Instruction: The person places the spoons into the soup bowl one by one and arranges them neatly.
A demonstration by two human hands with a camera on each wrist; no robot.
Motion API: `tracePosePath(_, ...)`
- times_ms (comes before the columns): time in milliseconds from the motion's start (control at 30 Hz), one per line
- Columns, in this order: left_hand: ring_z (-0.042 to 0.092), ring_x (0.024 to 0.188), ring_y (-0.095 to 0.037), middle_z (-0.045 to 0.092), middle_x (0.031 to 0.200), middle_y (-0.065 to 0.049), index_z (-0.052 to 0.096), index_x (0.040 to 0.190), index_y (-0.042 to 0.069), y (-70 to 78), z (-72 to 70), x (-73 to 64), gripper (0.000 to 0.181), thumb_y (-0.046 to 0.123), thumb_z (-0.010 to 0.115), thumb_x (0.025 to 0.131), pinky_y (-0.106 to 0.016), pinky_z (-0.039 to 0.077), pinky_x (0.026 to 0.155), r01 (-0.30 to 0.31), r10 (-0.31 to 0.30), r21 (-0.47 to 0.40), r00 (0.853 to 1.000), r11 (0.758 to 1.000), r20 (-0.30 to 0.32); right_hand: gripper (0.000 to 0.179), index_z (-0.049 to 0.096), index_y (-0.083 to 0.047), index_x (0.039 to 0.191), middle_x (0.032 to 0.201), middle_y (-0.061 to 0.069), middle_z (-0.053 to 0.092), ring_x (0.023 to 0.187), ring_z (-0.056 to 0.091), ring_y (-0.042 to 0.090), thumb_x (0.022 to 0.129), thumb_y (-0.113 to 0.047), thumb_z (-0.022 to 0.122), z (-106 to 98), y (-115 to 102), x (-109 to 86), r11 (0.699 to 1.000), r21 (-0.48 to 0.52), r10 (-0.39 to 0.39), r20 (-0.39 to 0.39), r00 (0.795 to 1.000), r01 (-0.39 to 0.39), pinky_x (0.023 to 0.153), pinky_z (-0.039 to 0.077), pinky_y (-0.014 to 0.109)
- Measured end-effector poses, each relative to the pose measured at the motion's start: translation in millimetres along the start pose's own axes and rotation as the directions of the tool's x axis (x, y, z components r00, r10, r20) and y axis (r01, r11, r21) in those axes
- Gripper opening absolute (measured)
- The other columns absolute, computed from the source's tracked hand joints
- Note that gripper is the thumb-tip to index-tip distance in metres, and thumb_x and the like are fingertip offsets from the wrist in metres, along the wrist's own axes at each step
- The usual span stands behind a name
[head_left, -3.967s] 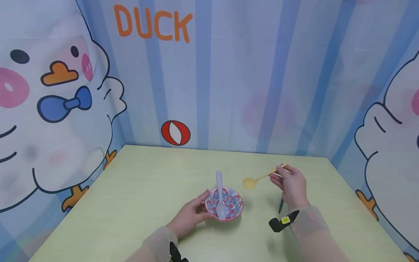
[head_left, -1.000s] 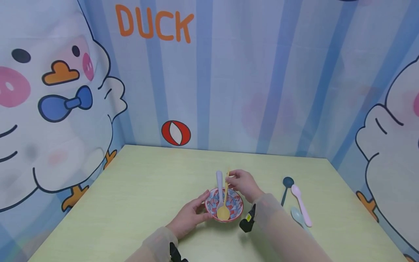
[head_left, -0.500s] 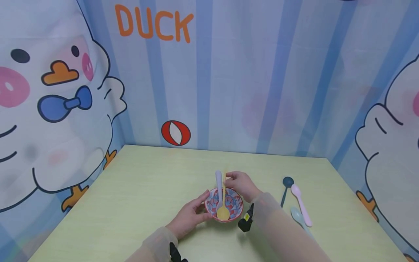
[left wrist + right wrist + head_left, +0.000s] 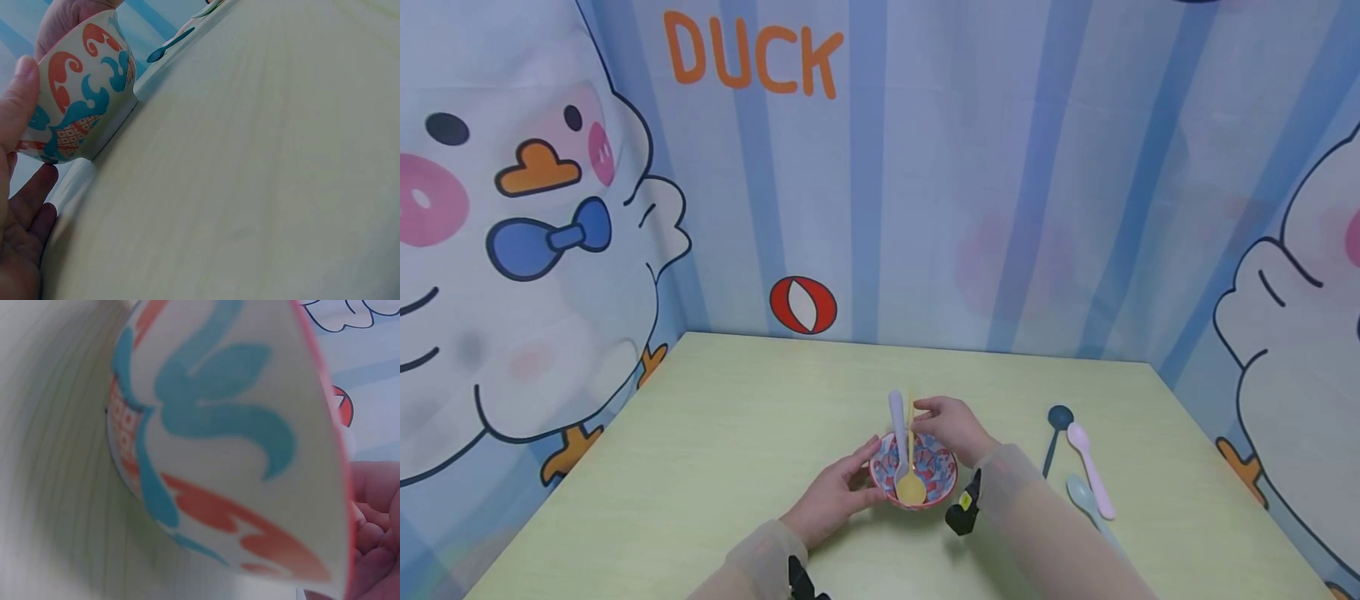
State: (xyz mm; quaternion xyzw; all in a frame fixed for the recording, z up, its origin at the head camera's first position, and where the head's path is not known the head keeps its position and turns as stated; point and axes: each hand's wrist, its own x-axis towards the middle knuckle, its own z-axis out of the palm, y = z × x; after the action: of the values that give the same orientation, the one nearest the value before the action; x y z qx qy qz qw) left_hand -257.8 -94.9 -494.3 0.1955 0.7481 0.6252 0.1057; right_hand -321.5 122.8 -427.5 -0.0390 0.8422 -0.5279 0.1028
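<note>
A red-and-blue patterned bowl (image 4: 937,468) stands upright on the table. My left hand (image 4: 833,500) holds its left side, thumb near the front and fingers toward the back rim; in the left wrist view the thumb (image 4: 19,100) lies along the bowl's outer wall. A lavender spoon (image 4: 897,417) leans in the bowl, handle up past the back rim. Beside it, a yellow spoon (image 4: 912,490) has its head inside the bowl, partly covering the lavender spoon's head. My right hand (image 4: 957,429) pinches the yellow handle above the back rim. The bowl hides most of that hand in the right wrist view.
On the table to the right lie a dark teal spoon (image 4: 1060,417), a pink spoon (image 4: 1092,473) and a pale blue spoon (image 4: 1084,496), the last partly hidden by my right sleeve (image 4: 1037,508). A duck-printed curtain (image 4: 925,208) stands behind the table.
My right hand has brought the yellow spoon from the right into the bowl. Lately its handle has tilted left, and the lavender handle has shifted slightly left. My left hand has stayed on the bowl.
</note>
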Motion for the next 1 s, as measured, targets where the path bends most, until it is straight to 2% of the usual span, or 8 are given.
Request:
tracePosePath(333,0.044,0.131,-0.027,0.024,0.158,0.002,0.036,0.150,0.024,-1.8,0.4,1.4,0.076,0.026,0.074,0.085,-0.044,0.034,0.109,-0.009,0.010,0.010,1.000,1.000,-0.008,0.042,0.057,-0.004,0.130,0.121,0.011,0.063,0.104,0.062,0.023,0.092,-0.020,0.065,-8,5,-3.8,0.999,0.045,-0.017,-0.007,1.000,0.017,0.091,0.051,0.043)
tracePosePath(500,0.043,0.132,-0.026,0.024,0.157,0.005,0.036,0.149,0.026,-1.2,0.4,1.2,0.076,0.025,0.074,0.084,-0.043,0.033,0.110,0.006,-0.005,0.019,1.000,1.000,-0.016,0.043,0.055,-0.002,0.132,0.120,0.012,0.063,0.102,0.063,0.024,0.094,-0.021,0.062,-18,8,-9.8,0.998,0.063,-0.016,-0.012,1.000,0.017,0.091,0.051,0.043)
tracePosePath(767,0.047,0.128,-0.027,0.023,0.158,0.003,0.035,0.150,0.023,-1.4,1.1,1.0,0.076,0.023,0.074,0.084,-0.042,0.038,0.106,-0.010,0.010,-0.003,1.000,1.000,-0.010,0.043,0.055,-0.002,0.131,0.118,0.011,0.064,0.102,0.062,0.023,0.094,-0.022,0.062,-31,13,-17.4,0.998,0.058,-0.007,-0.053,0.999,0.010,0.095,0.049,0.045)
tracePosePath(1000,0.047,0.129,-0.027,0.022,0.158,0.001,0.035,0.150,0.021,-3.9,0.6,1.4,0.076,0.026,0.073,0.085,-0.042,0.036,0.108,-0.021,0.021,0.020,1.000,1.000,-0.007,0.042,0.055,-0.001,0.131,0.118,0.012,0.064,0.101,0.062,0.023,0.095,-0.022,0.060,-40,21,-26.2,0.999,0.034,-0.016,-0.082,0.997,0.018,0.093,0.049,0.043)
